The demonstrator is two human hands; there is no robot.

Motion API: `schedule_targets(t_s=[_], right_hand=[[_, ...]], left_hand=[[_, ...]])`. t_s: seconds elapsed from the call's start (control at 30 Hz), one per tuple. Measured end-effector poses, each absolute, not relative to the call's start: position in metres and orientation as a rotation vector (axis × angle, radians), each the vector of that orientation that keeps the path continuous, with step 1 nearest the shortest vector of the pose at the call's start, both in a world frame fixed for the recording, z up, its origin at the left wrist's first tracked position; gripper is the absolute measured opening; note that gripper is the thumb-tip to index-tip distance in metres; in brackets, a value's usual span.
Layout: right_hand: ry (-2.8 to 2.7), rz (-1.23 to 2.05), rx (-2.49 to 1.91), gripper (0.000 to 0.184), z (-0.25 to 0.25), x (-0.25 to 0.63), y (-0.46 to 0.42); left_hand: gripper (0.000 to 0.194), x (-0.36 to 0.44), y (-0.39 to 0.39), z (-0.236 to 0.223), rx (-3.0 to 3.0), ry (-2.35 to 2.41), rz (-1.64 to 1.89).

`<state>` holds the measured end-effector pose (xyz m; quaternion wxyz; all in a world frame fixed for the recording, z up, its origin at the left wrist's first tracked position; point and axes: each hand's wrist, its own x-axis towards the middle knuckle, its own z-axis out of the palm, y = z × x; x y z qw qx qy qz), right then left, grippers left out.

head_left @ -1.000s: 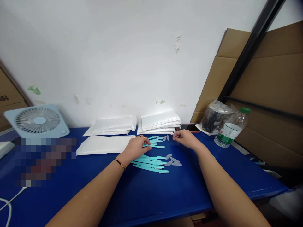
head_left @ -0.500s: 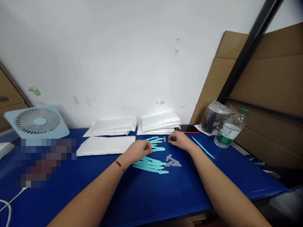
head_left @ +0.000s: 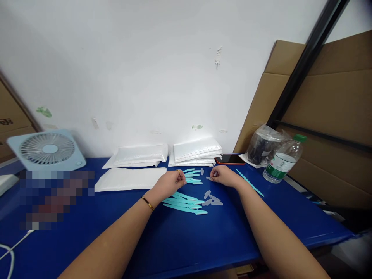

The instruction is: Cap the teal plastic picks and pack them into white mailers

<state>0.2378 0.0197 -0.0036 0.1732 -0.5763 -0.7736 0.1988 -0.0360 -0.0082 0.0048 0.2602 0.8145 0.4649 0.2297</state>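
In the head view, my left hand (head_left: 172, 183) pinches the handle of a teal eyebrow razor (head_left: 195, 181), whose blade end points right. My right hand (head_left: 224, 176) is closed at the fingertips on a small clear blade cap (head_left: 208, 178), a short gap away from that razor. Several more teal razors (head_left: 186, 205) lie fanned out below my left hand, and others lie just behind it, partly covered. Several loose clear caps (head_left: 215, 200) rest to the right of the lower razors. Another cap (head_left: 202, 171) lies between my hands.
White padded mailers (head_left: 130, 179) and a stack of them (head_left: 197, 149) lie along the wall. A phone (head_left: 231, 159), a single teal razor (head_left: 250, 182), a bagged dark object (head_left: 260, 147) and a water bottle (head_left: 281, 162) are at right. A light-blue fan (head_left: 49, 149) stands at left.
My right hand has shifted slightly right and down, and the clear cap at its fingertips now shows more plainly. My left hand and its razor have barely moved.
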Motion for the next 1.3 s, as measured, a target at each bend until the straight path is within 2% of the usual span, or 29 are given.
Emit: schedule_targets(t_s=[0.1,0.3,0.47,1.13,1.3], right_hand=[[-2.18,0.616,-1.628,0.008,-0.001,0.236,0.017],[-2.165,0.88,-1.269,0.019,0.008,0.224,0.009],[-2.16,1.003,-1.168,0.024,0.013,0.214,0.001],[-2.222,0.802,-1.216,0.017,0.006,0.195,-0.002],[-2.234,0.66,-1.256,0.018,0.01,0.211,0.002]], left_hand=[[0.021,-0.036,-0.007,0.004,2.222,1.283,0.628],[0.018,-0.038,-0.004,0.003,2.245,1.303,0.636],[0.019,-0.037,-0.004,0.002,2.255,1.317,0.628],[0.016,-0.027,-0.01,0.003,2.415,1.326,0.619],[0.026,-0.04,-0.007,0.01,2.482,1.294,0.557]])
